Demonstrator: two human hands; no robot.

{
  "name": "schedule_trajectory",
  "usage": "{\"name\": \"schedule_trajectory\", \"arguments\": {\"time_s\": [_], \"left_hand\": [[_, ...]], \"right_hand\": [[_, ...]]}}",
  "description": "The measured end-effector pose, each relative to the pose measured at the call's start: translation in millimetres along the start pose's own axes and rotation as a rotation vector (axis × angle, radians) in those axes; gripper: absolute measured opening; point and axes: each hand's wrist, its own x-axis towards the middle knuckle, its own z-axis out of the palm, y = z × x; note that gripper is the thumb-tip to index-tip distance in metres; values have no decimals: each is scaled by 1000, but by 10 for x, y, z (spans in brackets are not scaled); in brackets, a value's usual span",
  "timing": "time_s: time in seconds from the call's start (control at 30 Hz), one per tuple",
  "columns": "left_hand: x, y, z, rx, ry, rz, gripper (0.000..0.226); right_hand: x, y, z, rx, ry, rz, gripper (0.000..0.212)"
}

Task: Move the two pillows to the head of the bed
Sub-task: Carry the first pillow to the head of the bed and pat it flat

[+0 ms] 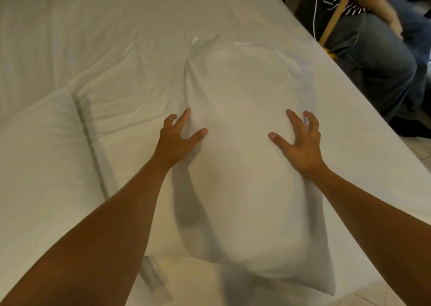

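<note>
Hands — left (177, 140), right (297, 142) — flank white pillow (247, 142) on bed (116, 14).

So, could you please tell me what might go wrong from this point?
The left hand and right hand rest spread on the pillow, fingers open, so it may slip when lifted. Its near corner overhangs the bed edge and could slide off. A seated person sits close beside the bed, so a swing might hit them.
</note>
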Motion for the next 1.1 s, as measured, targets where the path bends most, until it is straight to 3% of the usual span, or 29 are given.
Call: {"name": "schedule_trajectory", "arguments": {"time_s": [0.23,0.43,0.83,1.1], "left_hand": [[200,-239,140,-284,-5,-69,83],[89,-177,310,-462,31,-75,77],[-336,245,91,-42,56,324,84],[-874,378,-317,23,107,279,88]], "right_hand": [[99,149,32,251,56,157,79],[121,110,-24,317,-12,106,77],[-76,-432,-203,203,-124,-198,79],[-376,-809,-338,155,-173,-342,76]]}}
